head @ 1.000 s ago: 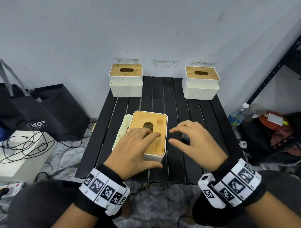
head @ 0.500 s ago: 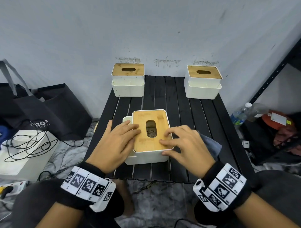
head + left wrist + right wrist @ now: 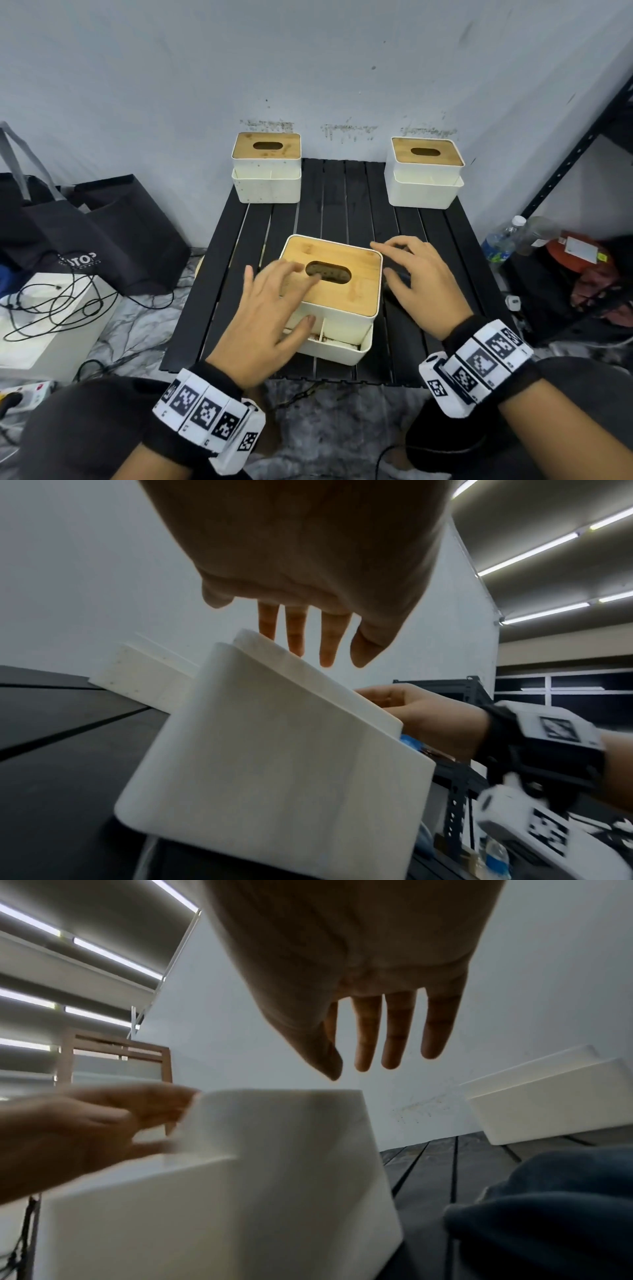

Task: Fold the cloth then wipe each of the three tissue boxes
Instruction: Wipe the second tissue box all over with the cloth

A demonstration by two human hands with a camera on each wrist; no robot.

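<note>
The near tissue box (image 3: pixel 342 301), white with a bamboo lid, stands on the black slatted table (image 3: pixel 342 205), its low tray side facing me. My left hand (image 3: pixel 291 294) lies over the lid with fingers spread and the thumb against the front wall. My right hand (image 3: pixel 394 260) hovers just right of the box, fingers relaxed and holding nothing. The dark blue-grey cloth (image 3: pixel 548 1210) lies rumpled on the table under that hand; in the head view it is mostly hidden. Two more boxes stand at the back left (image 3: pixel 266 171) and back right (image 3: pixel 424 174).
Black bags (image 3: pixel 85 233) and a white case with cables (image 3: pixel 51 315) sit on the floor to the left. A water bottle (image 3: pixel 500 240) and a black metal rack (image 3: pixel 582 147) stand to the right. The wall is close behind the table.
The near box has been turned so that its tray side faces me. My right hand came off the lid and moved to the right; my left hand stayed on the box.
</note>
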